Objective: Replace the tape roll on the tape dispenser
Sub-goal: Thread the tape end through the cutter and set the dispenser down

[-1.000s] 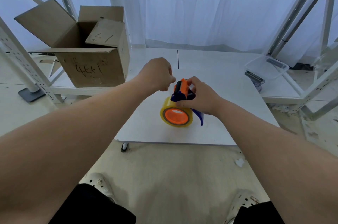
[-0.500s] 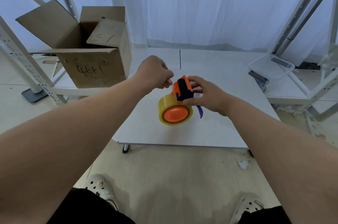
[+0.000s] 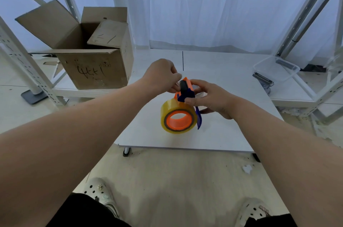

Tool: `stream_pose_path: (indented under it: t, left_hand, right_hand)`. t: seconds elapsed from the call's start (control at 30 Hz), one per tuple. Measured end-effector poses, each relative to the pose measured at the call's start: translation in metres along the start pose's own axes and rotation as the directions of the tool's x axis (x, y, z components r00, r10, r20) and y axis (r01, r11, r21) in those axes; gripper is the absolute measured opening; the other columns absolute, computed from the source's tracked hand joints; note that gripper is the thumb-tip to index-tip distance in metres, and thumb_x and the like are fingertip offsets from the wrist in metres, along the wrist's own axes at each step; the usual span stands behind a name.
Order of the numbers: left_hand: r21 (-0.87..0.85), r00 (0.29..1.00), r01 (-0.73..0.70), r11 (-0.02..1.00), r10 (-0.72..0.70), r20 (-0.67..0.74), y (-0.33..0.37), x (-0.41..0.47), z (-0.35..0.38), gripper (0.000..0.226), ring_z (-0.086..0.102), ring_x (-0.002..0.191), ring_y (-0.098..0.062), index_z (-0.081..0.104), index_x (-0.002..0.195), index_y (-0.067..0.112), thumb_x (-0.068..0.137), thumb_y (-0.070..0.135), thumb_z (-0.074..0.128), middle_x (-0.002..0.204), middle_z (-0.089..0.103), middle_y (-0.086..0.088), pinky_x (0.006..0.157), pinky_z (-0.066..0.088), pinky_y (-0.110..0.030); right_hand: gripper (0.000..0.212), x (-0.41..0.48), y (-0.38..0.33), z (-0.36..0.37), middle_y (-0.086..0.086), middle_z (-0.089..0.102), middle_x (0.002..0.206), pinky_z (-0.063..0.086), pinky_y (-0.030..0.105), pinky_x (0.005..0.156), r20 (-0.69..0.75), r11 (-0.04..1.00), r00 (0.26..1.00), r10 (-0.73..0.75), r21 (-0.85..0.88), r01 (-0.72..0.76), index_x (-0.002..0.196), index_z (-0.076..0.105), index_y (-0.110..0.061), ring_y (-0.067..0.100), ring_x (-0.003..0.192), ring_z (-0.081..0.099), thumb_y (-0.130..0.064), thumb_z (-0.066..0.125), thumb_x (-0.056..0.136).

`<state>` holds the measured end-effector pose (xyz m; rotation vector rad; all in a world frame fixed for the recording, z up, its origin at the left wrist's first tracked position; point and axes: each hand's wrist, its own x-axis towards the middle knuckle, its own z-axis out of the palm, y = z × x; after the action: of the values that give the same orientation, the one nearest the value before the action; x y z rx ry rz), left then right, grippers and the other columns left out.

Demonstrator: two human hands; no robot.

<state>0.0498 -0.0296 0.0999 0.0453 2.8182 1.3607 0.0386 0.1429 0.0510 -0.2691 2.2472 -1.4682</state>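
Observation:
An orange and dark blue tape dispenser (image 3: pixel 186 91) is held above a low white table (image 3: pixel 232 134). A yellowish clear tape roll (image 3: pixel 167 110) sits on its orange hub (image 3: pixel 177 120), the open side facing me. My right hand (image 3: pixel 211 97) grips the dispenser's upper frame from the right, thumb on the blue part. My left hand (image 3: pixel 162 75) is closed at the dispenser's top by the black roller, fingertips pinched there; whether they hold the tape end is hidden.
An open cardboard box (image 3: pixel 89 48) with handwriting stands on a shelf at the left. A clear plastic tub (image 3: pixel 276 68) lies at the right. White metal rack posts (image 3: pixel 24 59) flank both sides. A paper scrap (image 3: pixel 247 168) lies on the floor near my feet.
The dispenser has tilted and swung slightly, the roll's open side now more toward me. My left hand has come closer, its fingertips now at the black roller.

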Motion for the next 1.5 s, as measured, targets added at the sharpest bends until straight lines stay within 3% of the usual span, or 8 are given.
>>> stream_pose_path:
  t: [0.17,0.27,0.47,0.73,0.93,1.23,1.33,1.5]
  left_hand:
    - [0.122,0.995,-0.073,0.99,0.064,0.082,0.011,-0.007,0.004,0.012,0.072,0.066,-0.017,0.058,0.079,0.011,0.09,0.014,0.055,0.07,0.071,-0.006,0.065,0.061,-0.028]
    - [0.191,0.994,-0.081,0.978,0.066,0.088,0.012,-0.008,0.003,0.01,0.072,0.067,-0.017,0.062,0.081,0.01,0.087,0.014,0.055,0.071,0.073,-0.006,0.067,0.061,-0.031]
    - [-0.06,0.987,0.138,0.989,-0.132,0.094,0.013,-0.005,0.0,0.017,0.067,0.054,-0.014,0.066,0.083,-0.002,0.088,0.007,0.053,0.075,0.072,-0.012,0.044,0.048,-0.015]
    - [-0.216,0.964,0.255,0.942,-0.229,0.137,0.017,-0.004,0.005,0.027,0.062,0.072,-0.028,0.065,0.101,-0.011,0.083,0.009,0.063,0.095,0.071,-0.026,0.052,0.047,-0.024]
    - [-0.288,0.937,0.344,0.894,-0.306,0.169,0.019,-0.004,-0.002,0.014,0.06,0.054,-0.015,0.062,0.078,0.004,0.088,0.014,0.058,0.075,0.069,-0.011,0.039,0.044,-0.013]
    - [-0.215,0.896,0.403,0.89,-0.335,0.293,0.016,-0.004,-0.011,0.033,0.037,0.055,-0.009,0.068,0.076,0.009,0.093,0.032,0.053,0.075,0.054,-0.001,0.047,0.034,-0.016]
    - [-0.232,0.905,0.367,0.901,-0.287,0.315,0.015,-0.002,-0.013,0.037,0.036,0.058,-0.01,0.068,0.085,0.006,0.092,0.038,0.053,0.078,0.059,-0.002,0.053,0.034,-0.02]
    - [0.094,0.973,-0.004,0.996,-0.018,0.229,0.006,0.0,-0.015,0.032,0.05,0.068,-0.009,0.072,0.094,0.007,0.09,0.033,0.056,0.084,0.066,-0.001,0.061,0.043,-0.021]
  right_hand:
    - [0.061,0.0,0.002,-0.003,0.002,0.054,0.128,0.05,0.041,0.086,-0.025,1.0,1.0,0.01,-0.008,-0.01,0.137,0.044,-0.035,0.029,0.114,0.056,-0.02,0.071,0.084]
    - [0.063,0.0,0.002,0.0,0.002,0.052,0.135,0.048,0.025,0.076,-0.002,0.999,1.0,-0.026,-0.027,0.026,0.139,0.044,-0.034,0.026,0.119,0.054,-0.017,0.07,0.084]
    - [0.056,0.0,-0.012,0.006,0.004,0.056,0.13,0.051,0.014,0.072,-0.137,0.985,0.975,-0.174,-0.039,0.17,0.131,0.05,-0.026,0.018,0.111,0.058,-0.003,0.066,0.083]
    - [0.028,0.005,-0.015,0.02,0.001,0.052,0.095,0.046,0.033,0.077,-0.264,0.735,0.859,-0.438,-0.655,0.173,0.096,0.057,-0.009,0.023,0.09,0.056,-0.03,0.069,0.082]
    - [0.026,0.006,-0.015,0.022,0.005,0.057,0.097,0.05,0.037,0.079,-0.287,0.691,0.84,-0.461,-0.709,0.138,0.094,0.063,-0.01,0.019,0.083,0.052,-0.034,0.065,0.085]
    - [0.017,0.002,-0.014,0.025,0.002,0.052,0.089,0.037,0.031,0.067,-0.264,0.643,0.846,-0.464,-0.757,0.117,0.087,0.059,-0.01,0.02,0.079,0.05,-0.027,0.06,0.086]
    - [0.023,0.004,-0.015,0.025,0.004,0.053,0.085,0.037,0.031,0.067,-0.286,0.659,0.837,-0.467,-0.744,0.113,0.086,0.061,-0.007,0.021,0.078,0.051,-0.028,0.053,0.092]
    - [0.027,0.01,-0.019,0.02,0.011,0.068,0.089,0.045,0.033,0.074,-0.304,0.697,0.849,-0.433,-0.71,0.102,0.09,0.07,-0.005,0.028,0.088,0.059,-0.025,0.053,0.092]
